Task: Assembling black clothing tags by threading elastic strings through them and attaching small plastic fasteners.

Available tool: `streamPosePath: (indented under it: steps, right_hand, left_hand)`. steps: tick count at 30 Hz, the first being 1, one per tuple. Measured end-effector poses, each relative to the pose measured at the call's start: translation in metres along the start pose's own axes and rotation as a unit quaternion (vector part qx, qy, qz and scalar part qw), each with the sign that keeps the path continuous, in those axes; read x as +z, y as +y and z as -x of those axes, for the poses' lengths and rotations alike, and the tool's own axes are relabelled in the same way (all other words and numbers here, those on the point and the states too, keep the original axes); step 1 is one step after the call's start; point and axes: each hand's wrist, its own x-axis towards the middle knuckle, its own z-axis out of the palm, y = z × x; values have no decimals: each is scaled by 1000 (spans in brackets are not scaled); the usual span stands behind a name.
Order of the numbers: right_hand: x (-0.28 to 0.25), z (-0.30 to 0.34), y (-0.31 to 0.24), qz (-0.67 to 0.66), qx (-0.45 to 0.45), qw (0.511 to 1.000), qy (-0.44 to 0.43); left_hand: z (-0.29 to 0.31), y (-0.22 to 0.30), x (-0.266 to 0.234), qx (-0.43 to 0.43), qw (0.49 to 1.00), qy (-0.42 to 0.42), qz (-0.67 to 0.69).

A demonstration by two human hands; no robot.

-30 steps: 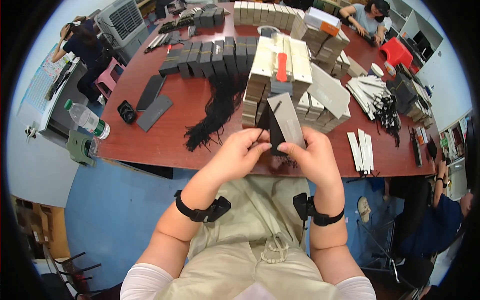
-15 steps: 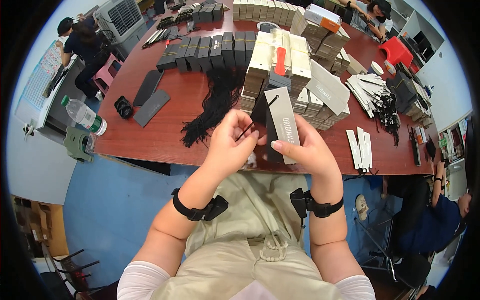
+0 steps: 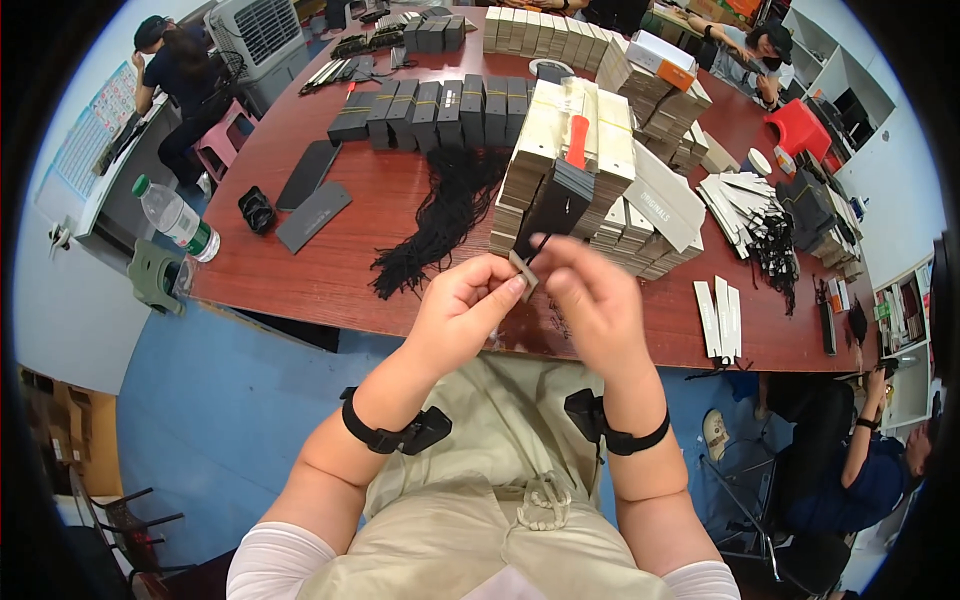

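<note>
My left hand (image 3: 468, 308) pinches a hang tag (image 3: 524, 277), seen nearly edge-on, between thumb and fingertips. A short black cord (image 3: 538, 246) shows at the tag's upper end. My right hand (image 3: 600, 305) is raised close beside it, its fingers by the cord and blurred; whether they grip the cord cannot be made out. Just beyond the hands stands a block of black tags (image 3: 562, 198), leaning against tall stacks of beige tags (image 3: 536, 128). A red-handled tool (image 3: 577, 142) rests on top. Left of the stacks lies a heap of black cords (image 3: 440, 225).
Banded black tag bundles (image 3: 425, 108) line the table (image 3: 330, 275) behind the cords. At left are loose dark tags (image 3: 315, 217) and a water bottle (image 3: 177, 220). Strung white tags (image 3: 718, 315) lie at right. Other people sit around the room.
The tag has turned from face-on to nearly edge-on and passed from my right hand into my left. My right hand has moved to its cord end. The view has shifted slightly.
</note>
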Motion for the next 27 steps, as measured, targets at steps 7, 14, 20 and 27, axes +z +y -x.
streamPosePath:
  steps: [7,14,20,27]
  right_hand:
    - [7,-28,-6,-151,90,983,50]
    - [15,-18,-7,-173,83,973,127]
    - [4,-16,-10,-411,67,905,82]
    - [-9,-2,10,-553,53,832,-1]
  left_hand:
    - [3,4,6,3,1000,2,-12]
    - [3,4,0,-30,998,23,-55]
    - [6,6,-4,-31,991,42,-126]
    - [13,6,-12,-70,993,92,11]
